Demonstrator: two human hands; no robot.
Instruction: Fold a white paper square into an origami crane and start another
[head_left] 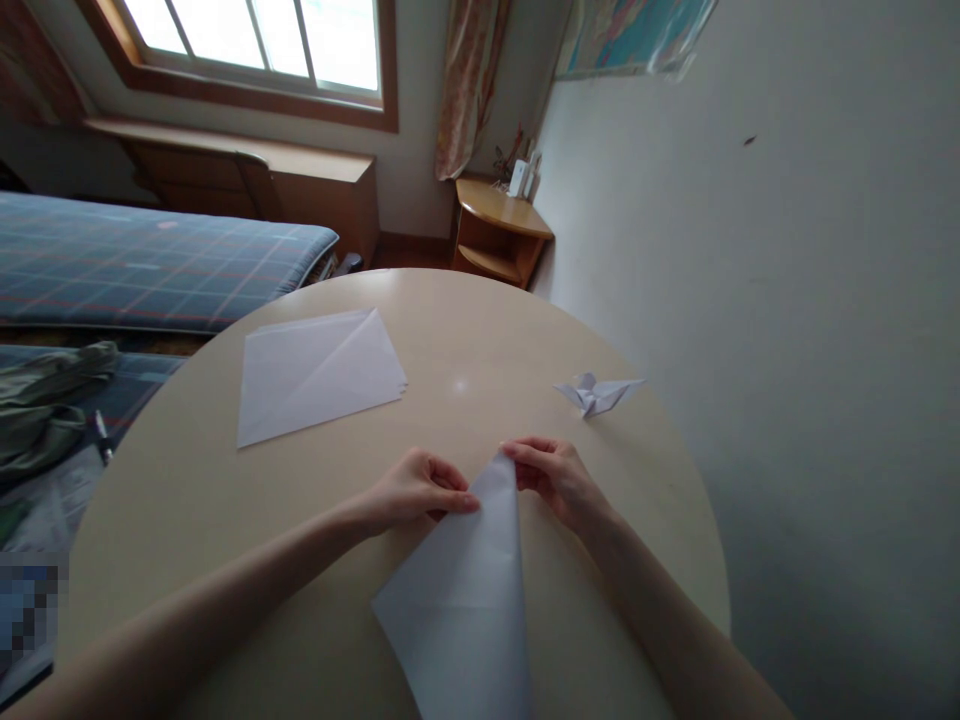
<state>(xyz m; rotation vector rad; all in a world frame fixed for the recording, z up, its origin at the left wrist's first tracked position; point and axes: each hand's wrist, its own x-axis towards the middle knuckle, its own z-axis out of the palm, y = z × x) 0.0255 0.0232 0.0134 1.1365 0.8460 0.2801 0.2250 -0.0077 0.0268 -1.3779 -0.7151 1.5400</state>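
Presently, in the head view, a folded sheet (472, 590) of white paper lies near the wearer's side of the round table (472, 320), narrow tip pointing away, lower end cut off by the frame's bottom border. Left hand (439, 488): thumb and fingers pinched on the sheet's left edge, a little below the tip. Right hand (551, 478): fingertips closed on the tip itself, from the right.

Risks, as judged. (1) Skewed layers: both holds sit at the narrow end, so a slight twist from either hand would likely swing the wide end off line. Whether the lower corners meet cannot be told here. (2) Damaged tip: it is thin, and a hard squeeze or opposing pulls could crumple or tear it. (3) Stray crease: a faint line crosses the sheet's middle; pressing while the paper bows might set another beside it. (4) Slip: the tabletop looks smooth, so the unheld end could slide.

Surroundings: the paper bird (598, 393) stands just beyond the right hand; an outward sweep might knock it. The paper stack (322, 375), well apart from the left hand, seems at little risk.
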